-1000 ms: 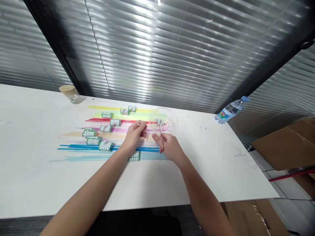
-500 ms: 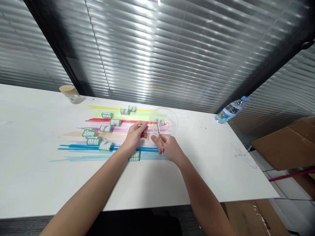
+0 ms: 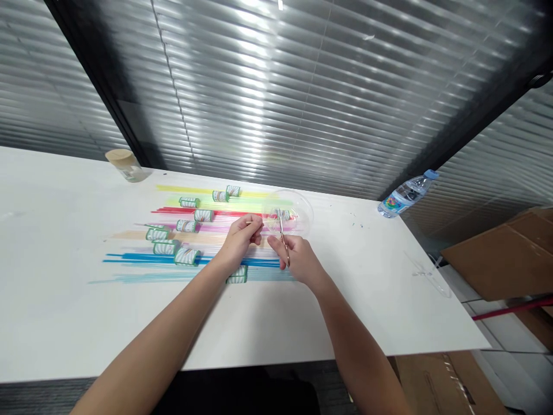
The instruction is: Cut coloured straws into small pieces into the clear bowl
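Note:
My right hand grips a pair of scissors, blades pointing away over a clear round plastic dish. My left hand is closed in a pinch just left of the blades. Something thin shows at its fingertips, too small to name. Under and around both hands lie bundles of thin coloured strands, among them red strands, blue strands and pale blue strands. White-and-green paper labels, such as one label, sit on the bundles.
At the back left stands a jar with a tan lid. A water bottle is at the right back edge. A clear plastic piece lies near the right edge of the white table. Cardboard boxes are beyond it.
My left hand has shifted slightly right, nearer the scissors. The scissors have moved a little right too, and their blades look closer together.

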The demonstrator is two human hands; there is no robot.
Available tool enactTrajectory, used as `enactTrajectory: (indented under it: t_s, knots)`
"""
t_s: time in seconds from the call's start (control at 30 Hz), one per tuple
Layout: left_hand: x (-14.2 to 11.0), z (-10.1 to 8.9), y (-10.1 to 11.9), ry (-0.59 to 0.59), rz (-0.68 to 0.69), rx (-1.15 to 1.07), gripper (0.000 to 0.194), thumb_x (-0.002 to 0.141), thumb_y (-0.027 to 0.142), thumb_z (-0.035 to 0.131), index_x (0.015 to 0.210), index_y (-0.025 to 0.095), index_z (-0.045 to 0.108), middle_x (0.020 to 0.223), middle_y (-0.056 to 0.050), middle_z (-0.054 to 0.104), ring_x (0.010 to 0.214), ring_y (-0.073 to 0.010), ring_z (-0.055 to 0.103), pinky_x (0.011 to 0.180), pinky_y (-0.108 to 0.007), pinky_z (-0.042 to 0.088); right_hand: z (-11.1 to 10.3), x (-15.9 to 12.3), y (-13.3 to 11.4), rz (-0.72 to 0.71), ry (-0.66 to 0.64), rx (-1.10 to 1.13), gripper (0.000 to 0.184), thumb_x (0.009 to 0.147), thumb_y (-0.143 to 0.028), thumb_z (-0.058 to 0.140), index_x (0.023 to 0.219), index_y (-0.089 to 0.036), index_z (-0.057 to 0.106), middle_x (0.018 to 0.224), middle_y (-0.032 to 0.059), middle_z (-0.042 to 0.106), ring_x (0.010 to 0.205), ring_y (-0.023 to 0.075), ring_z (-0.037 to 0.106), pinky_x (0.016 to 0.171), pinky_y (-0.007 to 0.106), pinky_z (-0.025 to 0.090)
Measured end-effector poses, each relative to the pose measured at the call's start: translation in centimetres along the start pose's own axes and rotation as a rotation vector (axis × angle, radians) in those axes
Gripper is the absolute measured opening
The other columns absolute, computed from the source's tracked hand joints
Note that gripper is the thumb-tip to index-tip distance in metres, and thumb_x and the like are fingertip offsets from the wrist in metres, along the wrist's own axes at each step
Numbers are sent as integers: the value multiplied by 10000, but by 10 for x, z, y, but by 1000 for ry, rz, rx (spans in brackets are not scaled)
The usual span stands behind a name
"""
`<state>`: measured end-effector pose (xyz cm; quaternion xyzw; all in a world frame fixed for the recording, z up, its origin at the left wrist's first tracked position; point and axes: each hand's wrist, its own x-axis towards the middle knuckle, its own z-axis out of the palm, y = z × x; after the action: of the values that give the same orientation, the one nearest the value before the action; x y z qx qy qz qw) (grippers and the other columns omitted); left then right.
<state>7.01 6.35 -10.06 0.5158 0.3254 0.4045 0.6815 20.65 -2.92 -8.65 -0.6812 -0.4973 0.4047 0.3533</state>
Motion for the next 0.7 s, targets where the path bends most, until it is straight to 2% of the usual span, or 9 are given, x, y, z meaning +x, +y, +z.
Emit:
enactTrajectory:
  t_s: [0.3,0.53,0.7]
  knots:
    - [2,0,-2,0,-8,-10,326,753,395,697,668,173,474,620,33,426,550,-85,435,533,-214,371,-1,1,-1,7,3,12,540,844,-693,527,635,-204,430,540,-26,499,551,133,473,560,256,365]
    - [0,0,-1,-2,-13,26,323,779,386,676,659,170,468,605,33,415,550,-83,413,503,-203,312,1,0,-4,7,15,16,569,852,-683,527,575,-194,434,527,-22,488,559,128,465,563,252,353]
    - [-1,0,0,11,-26,28,309,783,388,673,673,171,483,604,31,429,548,-86,430,520,-208,326,2,1,-2,12,28,-11,559,870,-649,526,558,-193,439,519,-18,494,550,128,464,563,255,350]
